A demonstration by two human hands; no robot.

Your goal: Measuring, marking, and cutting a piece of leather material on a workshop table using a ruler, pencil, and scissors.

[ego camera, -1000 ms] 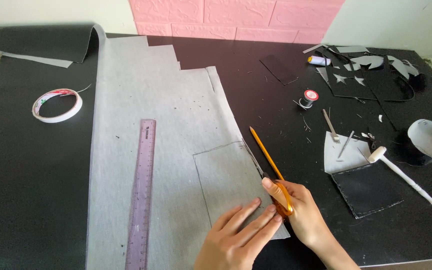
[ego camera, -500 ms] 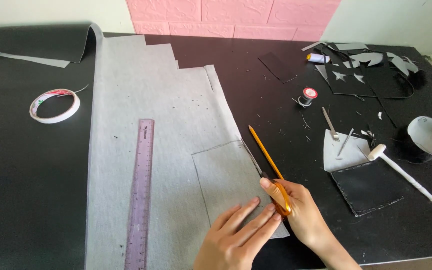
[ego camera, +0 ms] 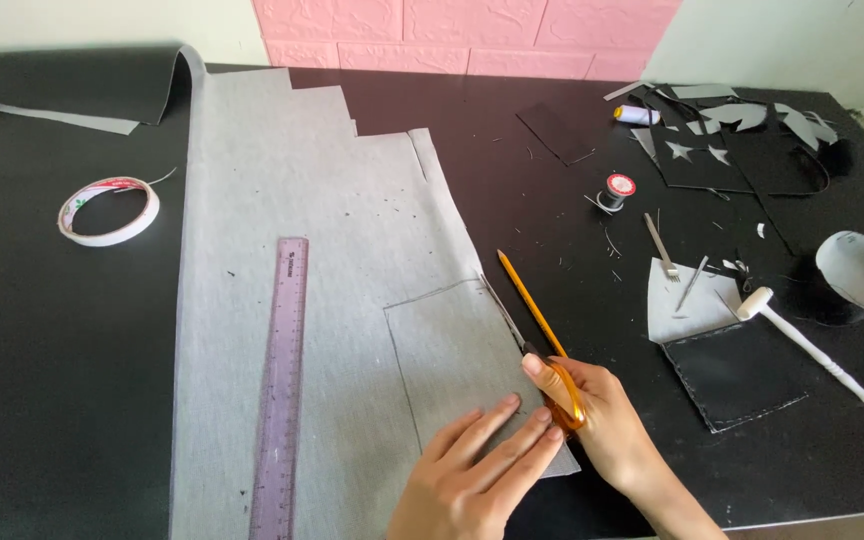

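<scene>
- Near the front edge of a black bench (ego camera: 42, 400), a large grey sheet (ego camera: 292, 190) is spread flat.
- The left hand (ego camera: 477, 475) is pressed flat on the sheet's lower right corner, fingers (ego camera: 482, 425) stretched out, holding nothing.
- Orange-handled scissors (ego camera: 552, 385) are gripped by the right hand (ego camera: 607, 425), fingers closed through the handles, blades at the sheet's right edge.
- A yellow pencil (ego camera: 530, 305) lies just beside the blades.
- A purple ruler (ego camera: 285, 385) rests on the sheet, left of the hands.
- A roll of tape (ego camera: 109, 210) sits well apart, far left.
</scene>
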